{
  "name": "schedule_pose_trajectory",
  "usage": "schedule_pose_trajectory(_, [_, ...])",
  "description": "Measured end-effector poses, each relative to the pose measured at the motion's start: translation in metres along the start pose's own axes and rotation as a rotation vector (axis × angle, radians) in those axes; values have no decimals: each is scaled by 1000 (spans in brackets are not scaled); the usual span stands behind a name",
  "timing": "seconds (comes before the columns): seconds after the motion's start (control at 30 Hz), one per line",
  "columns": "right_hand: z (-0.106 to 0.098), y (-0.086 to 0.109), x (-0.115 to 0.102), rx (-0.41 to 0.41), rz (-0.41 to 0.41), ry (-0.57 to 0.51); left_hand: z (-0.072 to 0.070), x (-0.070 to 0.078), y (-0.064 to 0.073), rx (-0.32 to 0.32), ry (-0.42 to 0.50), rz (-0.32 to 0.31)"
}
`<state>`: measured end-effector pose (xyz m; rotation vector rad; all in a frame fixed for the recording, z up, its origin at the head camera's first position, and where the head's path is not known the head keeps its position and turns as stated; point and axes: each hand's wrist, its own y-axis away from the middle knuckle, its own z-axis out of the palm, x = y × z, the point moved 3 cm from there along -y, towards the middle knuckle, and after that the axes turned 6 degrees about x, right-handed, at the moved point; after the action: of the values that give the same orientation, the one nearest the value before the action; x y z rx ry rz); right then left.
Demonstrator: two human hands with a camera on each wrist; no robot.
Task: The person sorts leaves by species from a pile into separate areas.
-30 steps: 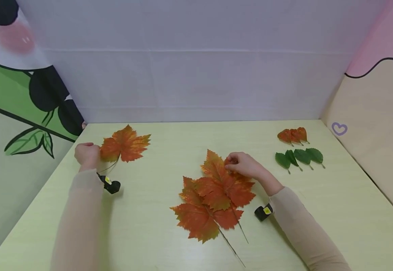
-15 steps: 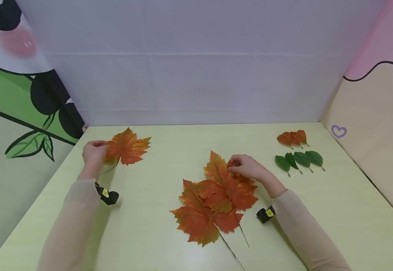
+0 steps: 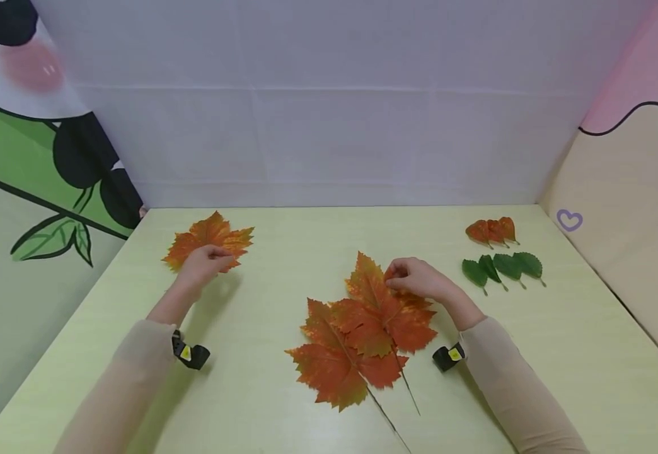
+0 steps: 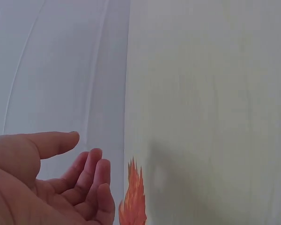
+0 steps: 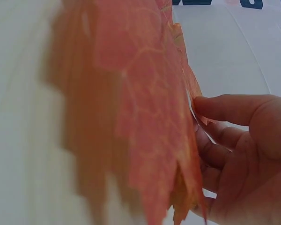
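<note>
My left hand (image 3: 200, 268) hovers over an orange maple leaf (image 3: 207, 234) at the table's back left, covering part of it. In the left wrist view, thumb and loosely bent fingers (image 4: 101, 176) stand apart with nothing between them; the leaf's edge shows beside them. My right hand (image 3: 416, 279) pinches the edge of a second maple leaf (image 3: 371, 315) near the middle. In the right wrist view, that leaf (image 5: 150, 93) is between thumb and fingers. It overlaps a third maple leaf (image 3: 329, 372), whose long thin stem points to the front right.
Several small green leaves (image 3: 507, 265) lie in a row at the right of the table (image 3: 238, 353). Behind them is a row of small orange-red leaves (image 3: 479, 232). A pale cloth wall (image 3: 329, 139) closes off the back edge; painted panels flank both sides.
My left hand has come off the left side of the back-left leaf and moved right across it. My right hand has shifted slightly right with its leaf.
</note>
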<state>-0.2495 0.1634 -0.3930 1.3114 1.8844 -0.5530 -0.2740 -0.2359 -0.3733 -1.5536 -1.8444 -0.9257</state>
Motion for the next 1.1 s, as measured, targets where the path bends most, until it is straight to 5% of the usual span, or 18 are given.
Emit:
schedule_pose_trajectory(0.27, [0,0,2,-11,4,-8,47,11,19,-179,-101,65])
schedule_pose_trajectory(0.5, [0,1,1,-21,-13,-21,79,29,50,-307,-244,133])
schedule_pose_trajectory(0.67, [-1,1,1,-18,-5,-12,95,40,69,-326,-345,182])
schedule_pose_trajectory(0.83, [-1,1,1,-17,-8,-6,106,45,79,-285,-406,164])
schedule_pose_trajectory(1.1, [1,0,3,-16,10,-14,116,47,77,-326,-290,204])
